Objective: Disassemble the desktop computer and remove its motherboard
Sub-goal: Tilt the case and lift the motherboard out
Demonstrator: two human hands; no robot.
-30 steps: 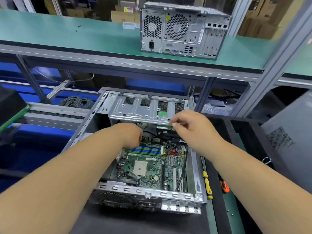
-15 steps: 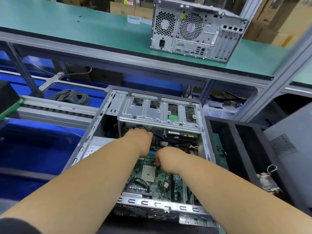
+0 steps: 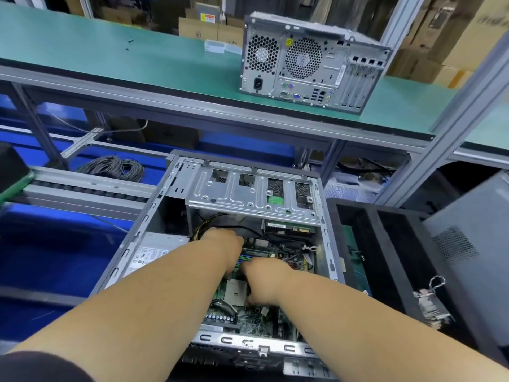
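Note:
The open desktop case [image 3: 248,341] lies on its side in front of me. Its green motherboard [image 3: 248,318] shows inside, with the bare CPU socket [image 3: 234,293] and the coloured memory slots [image 3: 249,257]. My left hand [image 3: 223,249] reaches down at the left end of the memory slots, below the black and yellow cables; its fingers are hidden. My right hand [image 3: 264,282] is over the board just right of the CPU socket, fingers curled downward. I cannot make out what either hand holds.
A metal drive cage [image 3: 248,197] spans the far end of the case, with a drive [image 3: 289,226] under it. The power supply [image 3: 148,255] sits at the left. A black tray [image 3: 385,244] and a grey panel [image 3: 468,230] stand to the right. A second computer [image 3: 308,64] is on the green shelf.
My right hand came down from the drive cage edge onto the motherboard beside the CPU socket. My left hand stayed by the memory slots. My head moved closer and tilted.

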